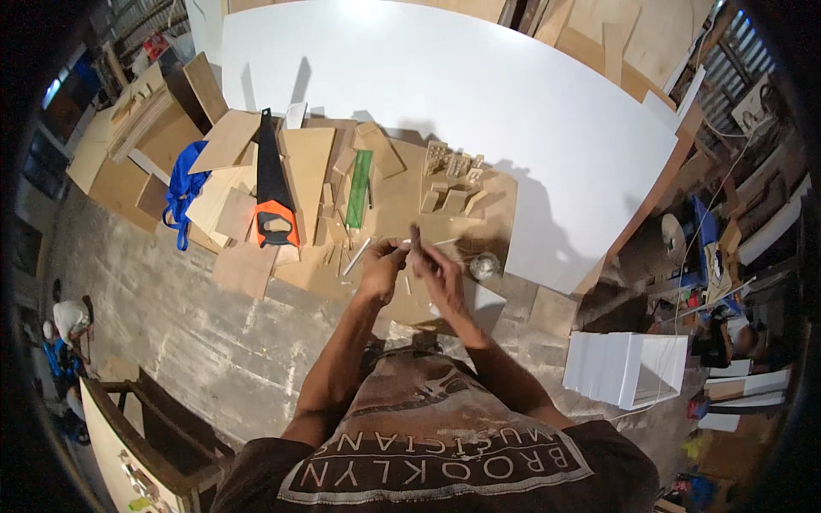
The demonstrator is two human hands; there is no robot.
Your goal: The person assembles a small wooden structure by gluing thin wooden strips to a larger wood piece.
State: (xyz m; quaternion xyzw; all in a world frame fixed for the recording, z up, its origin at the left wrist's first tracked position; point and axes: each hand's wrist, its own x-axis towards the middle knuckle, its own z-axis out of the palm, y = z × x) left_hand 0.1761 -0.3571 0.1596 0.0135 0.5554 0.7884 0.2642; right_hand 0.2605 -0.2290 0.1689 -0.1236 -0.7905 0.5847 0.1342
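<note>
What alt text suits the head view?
A person's left hand and right hand are close together over a brown board strewn with wood pieces; what they hold is unclear. A green ruler and orange-handled saw lie ahead, left; beyond is a white panel.

Grey floor (171, 295) lies past the left edge of the brown board (404, 198); a white box-shaped unit (603, 369) stands beyond its near right corner. Light glares on the white panel (445, 73).

A brown wooden work surface (402, 205) carried flat wood offcuts (227, 141) at left, with an orange-handled handsaw (273, 184) on them. A green ruler (360, 190) lay mid-surface, small wooden blocks (456, 202) far right, a clear round container (486, 267) near right.
</note>
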